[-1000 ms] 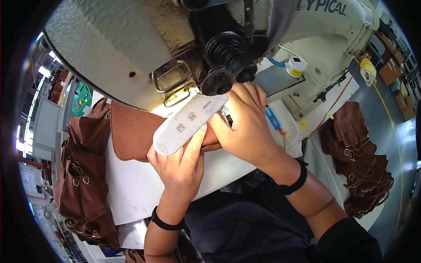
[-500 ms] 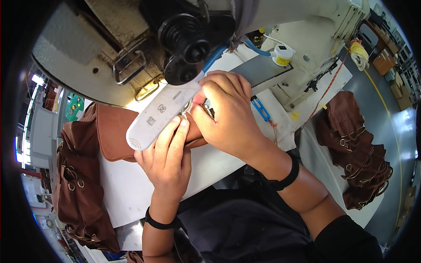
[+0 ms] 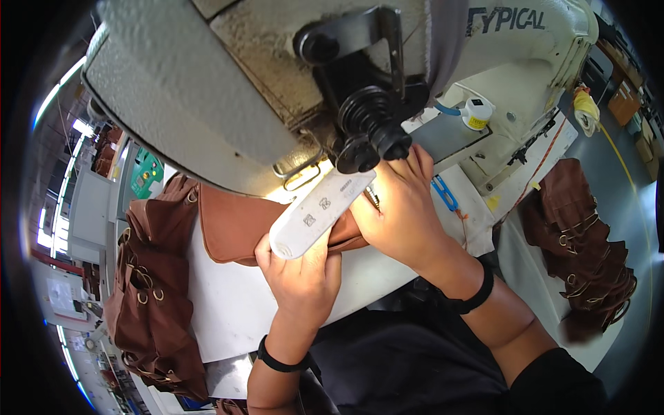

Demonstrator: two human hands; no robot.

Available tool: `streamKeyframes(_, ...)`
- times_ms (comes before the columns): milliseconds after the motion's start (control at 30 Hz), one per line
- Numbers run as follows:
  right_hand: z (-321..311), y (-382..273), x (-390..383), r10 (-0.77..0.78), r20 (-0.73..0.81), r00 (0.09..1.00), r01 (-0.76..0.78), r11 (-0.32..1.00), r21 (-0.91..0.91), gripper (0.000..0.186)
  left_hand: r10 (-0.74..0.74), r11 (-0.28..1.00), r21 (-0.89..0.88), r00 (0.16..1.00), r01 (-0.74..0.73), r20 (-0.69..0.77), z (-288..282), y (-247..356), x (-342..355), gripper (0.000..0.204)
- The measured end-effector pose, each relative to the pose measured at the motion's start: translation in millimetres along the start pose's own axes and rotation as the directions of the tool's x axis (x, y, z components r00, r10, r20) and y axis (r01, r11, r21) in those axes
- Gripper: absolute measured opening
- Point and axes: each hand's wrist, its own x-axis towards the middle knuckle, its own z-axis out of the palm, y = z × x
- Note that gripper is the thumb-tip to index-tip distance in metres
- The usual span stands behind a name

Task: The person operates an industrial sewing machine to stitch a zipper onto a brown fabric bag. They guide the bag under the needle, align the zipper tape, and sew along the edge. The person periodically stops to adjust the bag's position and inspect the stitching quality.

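Note:
A brown leather bag piece (image 3: 238, 225) with stitched edges lies under the sewing machine head (image 3: 277, 83). My left hand (image 3: 304, 277) grips its near edge, the fingertips hidden behind a pale, narrow lamp bar (image 3: 304, 223). To the right, my right hand (image 3: 404, 207) is closed with fingers bent beside the bar's far end. What its fingertips hold is covered by the bar and the black tension knobs (image 3: 373, 124). A small ridged metal part (image 3: 374, 199) shows next to that hand's thumb.
Brown leather bags with metal rings (image 3: 155, 304) are heaped at the left of the white tabletop (image 3: 228, 318). Another stack of brown leather pieces (image 3: 574, 242) lies at the right. A blue tool (image 3: 445, 192) and a white capped device (image 3: 476, 113) sit near the machine's base.
My view has shifted, so the machine, bar and hands appear farther right. My left fingertips, seen earlier on the leather, are now hidden by the bar. Both hands stay at the piece.

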Motion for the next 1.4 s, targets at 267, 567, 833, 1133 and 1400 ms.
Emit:
streamKeyframes(267, 0, -2, 4, -0.005, -0.033, 0.999, 0.005, 1.0, -0.003, 0.015, 0.001, 1.0, 0.018, 1.0, -0.002, 0.029, -6, 6, 7, 0.055)
streamKeyframes(567, 2, 1, 0, 0.033, -0.024, 0.999, -0.032, 0.999, 0.032, 0.017, -0.249, 0.933, -0.2, 0.937, 0.3, 0.244, -23, 51, -21, 0.076)
streamKeyframes(833, -11, -1, -20, -0.007, -0.094, 0.996, 0.025, 0.98, 0.196, 0.009, -0.158, 0.929, -0.307, 0.973, 0.205, 0.169, 13, 6, 1, 0.082)
streamKeyframes(1133, -1, 1, 18, 0.078, 0.068, 0.995, -0.06, 0.968, -0.243, 0.032, -0.304, 0.916, -0.275, 0.953, 0.292, 0.0, 40, 15, 9, 0.063)
streamKeyframes(1400, 24, -5, 16, 0.214, -0.151, 0.965, -0.223, 0.974, -0.047, 0.023, -0.314, 0.844, -0.457, 0.95, 0.28, 0.003, 43, 9, 0, 0.059)
